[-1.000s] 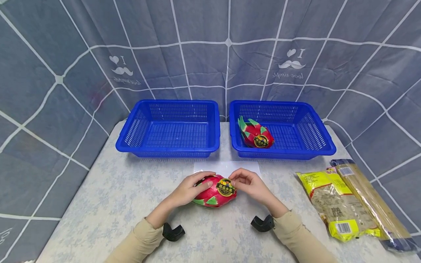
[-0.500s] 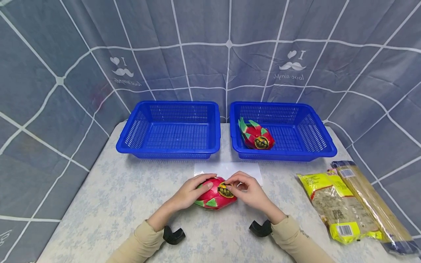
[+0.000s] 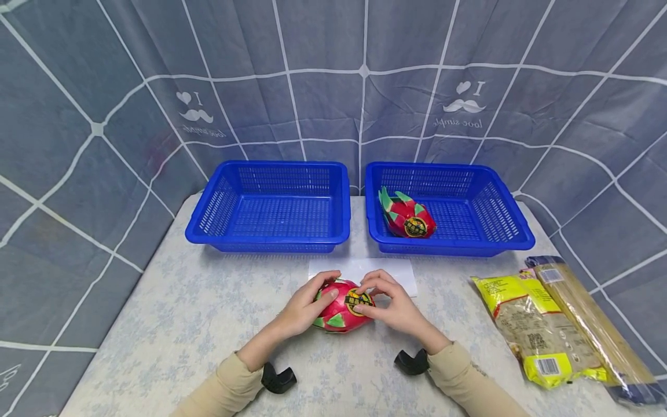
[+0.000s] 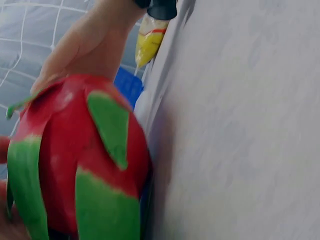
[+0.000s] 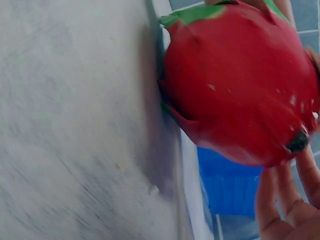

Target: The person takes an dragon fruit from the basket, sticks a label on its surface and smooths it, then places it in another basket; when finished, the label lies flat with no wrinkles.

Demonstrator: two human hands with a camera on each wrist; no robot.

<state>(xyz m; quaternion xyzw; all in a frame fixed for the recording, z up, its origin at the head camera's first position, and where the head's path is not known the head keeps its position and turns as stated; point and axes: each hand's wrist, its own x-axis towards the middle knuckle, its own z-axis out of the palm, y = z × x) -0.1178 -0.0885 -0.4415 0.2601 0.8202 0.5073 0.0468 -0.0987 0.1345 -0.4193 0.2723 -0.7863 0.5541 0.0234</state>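
Note:
In the head view, a red dragon fruit (image 3: 341,321) with green scales lies on the table. My left hand (image 3: 304,306) grips its left part, thumb on top and fingers over the far side. A round black-and-gold label (image 3: 353,301) sits on the fruit's upper right. On that label rest the thumb and bent fingertips of my right hand (image 3: 393,307). The left wrist view shows the scaly end of the dragon fruit (image 4: 62,150) close up. In the right wrist view, right-hand fingers (image 5: 287,195) touch the other end, beside its dark tip; their contact is partly hidden.
Two blue baskets stand behind: the left basket (image 3: 266,238) and the right basket (image 3: 453,246), which holds another labelled dragon fruit (image 3: 409,217). A white sheet (image 3: 359,265) lies beyond my hands. A yellow-ended bag (image 3: 537,330) and a long noodle-like pack (image 3: 589,318) lie at right.
My right hand has moved left from the fruit's right edge onto the label, its thumb and fingers now spread across it. The left hand keeps its grip, and the fruit has barely shifted.

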